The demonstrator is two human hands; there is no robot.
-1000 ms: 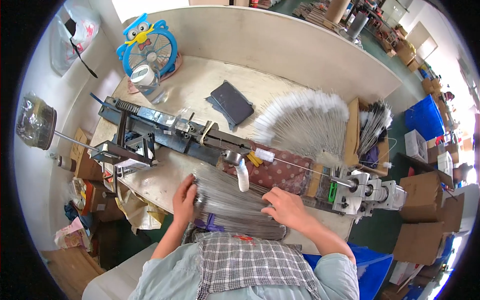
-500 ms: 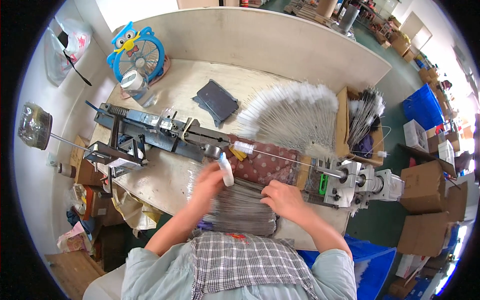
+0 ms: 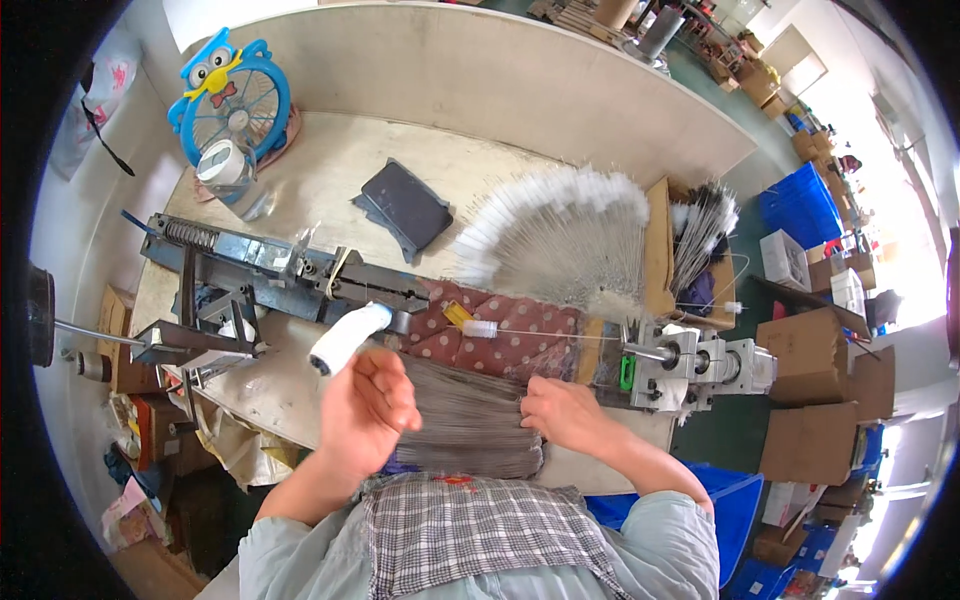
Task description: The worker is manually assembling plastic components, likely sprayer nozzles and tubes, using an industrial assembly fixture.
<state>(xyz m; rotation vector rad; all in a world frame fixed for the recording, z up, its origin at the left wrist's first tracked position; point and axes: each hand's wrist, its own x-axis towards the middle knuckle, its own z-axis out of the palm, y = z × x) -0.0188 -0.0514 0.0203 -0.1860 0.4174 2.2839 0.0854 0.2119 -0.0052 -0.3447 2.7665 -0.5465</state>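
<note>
My left hand is palm up beside the white-wrapped lever handle. Its fingers are loosely curled and apart, with nothing in the palm; whether its edge touches the handle I cannot tell. My right hand pinches at the right ends of a thick bundle of thin metal wires lying along the bench's front. Above the hands, a white-bristled wire brush spans a dotted brown cloth pad, its stem running right to a metal spindle device. A yellow piece lies by the bristles.
A long metal fixture crosses the bench's left side. Behind lie a fan of white-tipped brushes, a dark flat pad, a blue fan and a clear jar. At right stands a cardboard box of brushes.
The lever handle has swung left, and my left hand has moved left and turned palm up. My right hand stays at the wire ends. The whole view has shifted slightly.
</note>
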